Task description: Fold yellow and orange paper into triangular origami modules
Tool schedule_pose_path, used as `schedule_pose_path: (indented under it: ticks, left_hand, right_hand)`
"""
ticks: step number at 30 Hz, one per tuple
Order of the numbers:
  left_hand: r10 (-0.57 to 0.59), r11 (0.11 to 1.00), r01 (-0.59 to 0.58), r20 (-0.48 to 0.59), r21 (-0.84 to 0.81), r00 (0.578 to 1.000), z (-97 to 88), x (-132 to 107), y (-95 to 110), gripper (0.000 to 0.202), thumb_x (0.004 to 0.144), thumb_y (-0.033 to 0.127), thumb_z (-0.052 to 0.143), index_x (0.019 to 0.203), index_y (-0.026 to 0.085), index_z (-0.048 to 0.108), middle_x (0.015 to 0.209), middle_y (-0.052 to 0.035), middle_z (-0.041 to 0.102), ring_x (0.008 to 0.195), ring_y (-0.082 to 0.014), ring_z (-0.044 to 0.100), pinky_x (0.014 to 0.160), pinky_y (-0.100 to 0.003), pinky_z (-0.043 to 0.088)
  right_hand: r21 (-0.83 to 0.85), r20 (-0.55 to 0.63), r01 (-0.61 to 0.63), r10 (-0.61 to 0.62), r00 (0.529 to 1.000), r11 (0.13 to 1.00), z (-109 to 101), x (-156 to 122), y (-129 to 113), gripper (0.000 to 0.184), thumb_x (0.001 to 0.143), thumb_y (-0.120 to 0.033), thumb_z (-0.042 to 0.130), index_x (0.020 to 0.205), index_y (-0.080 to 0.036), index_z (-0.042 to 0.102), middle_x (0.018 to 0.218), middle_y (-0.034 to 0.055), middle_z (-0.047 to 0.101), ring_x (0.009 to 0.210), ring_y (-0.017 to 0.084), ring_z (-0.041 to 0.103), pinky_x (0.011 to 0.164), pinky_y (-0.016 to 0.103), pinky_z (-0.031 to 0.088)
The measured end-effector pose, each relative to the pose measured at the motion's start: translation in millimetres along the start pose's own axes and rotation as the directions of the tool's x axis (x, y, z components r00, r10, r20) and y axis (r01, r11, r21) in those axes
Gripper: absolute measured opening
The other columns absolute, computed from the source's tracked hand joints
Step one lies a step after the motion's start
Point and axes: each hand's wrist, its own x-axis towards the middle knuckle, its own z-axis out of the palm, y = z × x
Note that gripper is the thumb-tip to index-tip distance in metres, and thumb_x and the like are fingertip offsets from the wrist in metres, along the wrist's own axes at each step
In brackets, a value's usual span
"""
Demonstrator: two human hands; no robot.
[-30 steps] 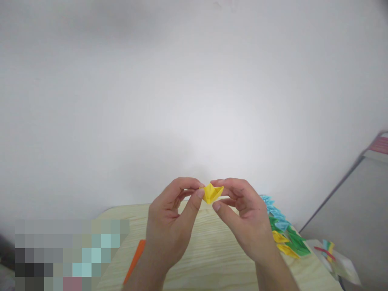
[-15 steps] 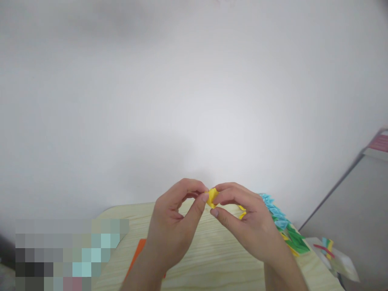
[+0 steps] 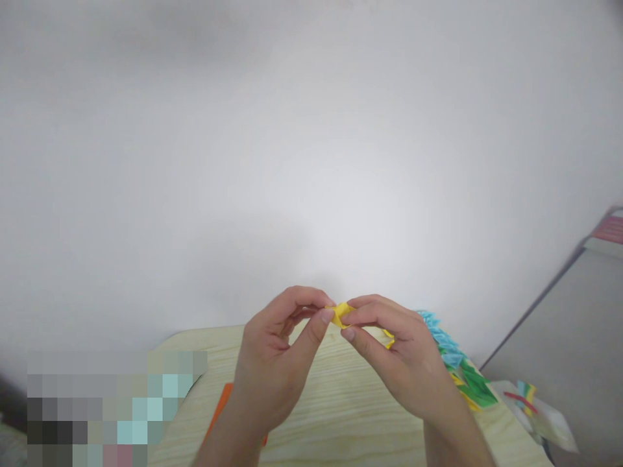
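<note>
Yellow paper: small and folded, up in the air over the far part of the table, between the two hands.
Left hand: pinching the left end of the yellow paper with thumb and finger, so it is narrow at the tips.
Right hand: holding the right end, with bent fingers over it and the thumb just below.
Yellow bits: peeking out beside the right hand; I cannot tell if it holds them.
Orange paper: on the table, partly hidden by the left arm.
Blue papers: folded, in a row near the table's right edge.
Green papers: folded, just nearer than the blue ones, with some yellow beside them.
Wall: pale, behind the table.
</note>
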Motion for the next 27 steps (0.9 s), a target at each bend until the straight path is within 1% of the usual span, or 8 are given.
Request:
schedule_pose_path:
  ticks: [5,9,13,16,18,20,23,27]
  left_hand:
    - [-0.026,0.997,0.025,-0.023,-0.067,0.999,1.7,1,0,0.005,0.094,0.022,0.074,0.098,0.022,0.073,0.099,-0.0022,0.076,0.092,-0.0138,0.071,0.083,-0.020,0.058]
    - [-0.034,0.993,0.030,-0.031,-0.113,0.999,4.1,1,1,0.003,0.094,0.022,0.074,0.097,0.022,0.073,0.099,-0.0017,0.076,0.092,-0.0129,0.071,0.084,-0.020,0.057]
    - [-0.041,0.988,0.040,0.000,-0.146,0.999,1.8,0,-1,0.008,0.092,0.021,0.076,0.098,0.024,0.071,0.099,-0.0010,0.074,0.093,-0.0147,0.069,0.085,-0.024,0.056]
    - [-0.050,0.996,0.056,0.081,-0.070,0.995,-3.7,1,-2,0.013,0.091,0.024,0.078,0.101,0.025,0.071,0.096,-0.0008,0.072,0.092,-0.0161,0.065,0.086,-0.028,0.053]
    - [-0.055,0.998,0.052,0.156,0.024,0.986,-7.2,2,-2,0.009,0.093,0.027,0.075,0.101,0.025,0.073,0.093,-0.0010,0.071,0.091,-0.0164,0.062,0.086,-0.029,0.050]
    - [-0.060,0.995,0.042,0.198,0.093,0.978,-9.2,3,-2,0.006,0.096,0.030,0.072,0.097,0.025,0.074,0.089,-0.0009,0.071,0.089,-0.0163,0.060,0.085,-0.029,0.048]
    - [-0.064,0.993,0.043,0.193,0.110,0.979,-8.9,2,-2,0.008,0.097,0.031,0.071,0.093,0.024,0.074,0.085,0.0005,0.070,0.085,-0.0151,0.059,0.082,-0.027,0.047]
    - [-0.072,0.996,0.063,0.168,0.055,0.983,-6.0,0,-3,0.005,0.096,0.029,0.073,0.093,0.025,0.075,0.082,0.0029,0.070,0.080,-0.0126,0.060,0.078,-0.025,0.047]
  right_hand:
    - [0.097,-0.081,-0.093,0.101,0.992,0.991,8,-3,1,0.009,0.097,-0.019,0.070,0.098,-0.026,0.077,0.108,0.0020,0.077,0.102,0.019,0.072,0.093,0.034,0.056]
    - [0.185,-0.158,-0.119,0.149,0.976,0.976,12,-5,2,0.008,0.094,-0.020,0.074,0.099,-0.027,0.075,0.104,0.0008,0.078,0.099,0.019,0.073,0.091,0.033,0.058]
    - [0.174,-0.189,-0.136,0.169,0.967,0.975,12,-7,2,0.007,0.094,-0.022,0.076,0.098,-0.028,0.074,0.099,0.0002,0.077,0.094,0.018,0.073,0.088,0.033,0.056]
    - [0.149,-0.184,-0.154,0.181,0.966,0.977,11,-7,2,0.007,0.094,-0.023,0.076,0.098,-0.028,0.074,0.097,-0.0002,0.077,0.093,0.018,0.072,0.086,0.033,0.055]
    - [0.139,-0.183,-0.159,0.183,0.966,0.978,12,-7,1,0.008,0.094,-0.024,0.076,0.099,-0.029,0.074,0.096,-0.0007,0.076,0.091,0.018,0.071,0.085,0.032,0.055]
    - [0.153,-0.185,-0.159,0.186,0.965,0.975,13,-7,0,0.009,0.093,-0.023,0.077,0.099,-0.028,0.073,0.094,-0.0011,0.075,0.091,0.017,0.070,0.084,0.030,0.054]
    - [0.239,-0.196,-0.170,0.219,0.956,0.956,14,-7,-2,0.014,0.091,-0.022,0.079,0.101,-0.028,0.071,0.096,-0.0007,0.075,0.091,0.016,0.070,0.083,0.028,0.055]
    - [0.344,-0.172,-0.228,0.300,0.938,0.911,12,-6,-3,0.026,0.088,-0.026,0.083,0.111,-0.028,0.072,0.095,0.0009,0.078,0.087,0.017,0.072,0.080,0.028,0.057]
